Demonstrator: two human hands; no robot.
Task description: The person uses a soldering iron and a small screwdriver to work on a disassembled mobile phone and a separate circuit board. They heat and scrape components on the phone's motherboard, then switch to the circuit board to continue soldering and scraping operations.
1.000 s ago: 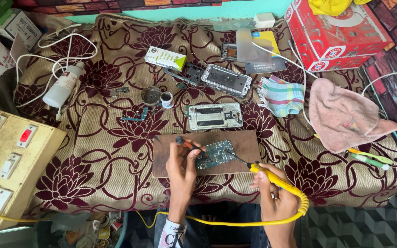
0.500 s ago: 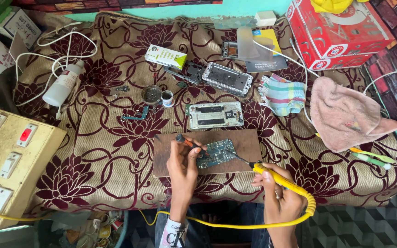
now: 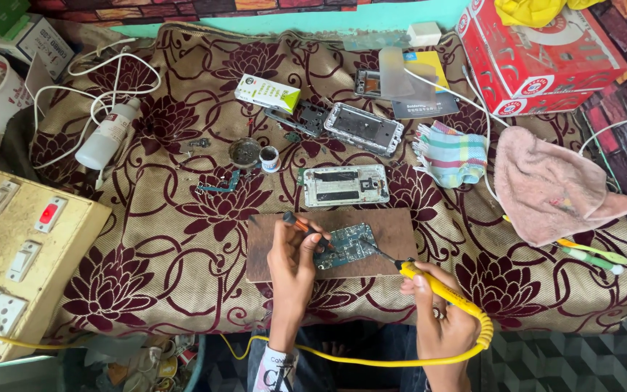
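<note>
Iron tip angled up-left onto board

Right hand (image 3: 440, 316) clenched on yellow soldering iron (image 3: 437, 287), long axis running lower-right to upper-left, tip at circuit board (image 3: 346, 245) right edge. Left hand (image 3: 293, 254) nearer, pinching orange-handled tool (image 3: 300, 223) at board's left. Board flat on wooden block (image 3: 397, 231). Beyond: phone frame (image 3: 345, 185)

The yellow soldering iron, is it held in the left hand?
No, the right hand holds the yellow soldering iron, its tip on the circuit board.
</note>
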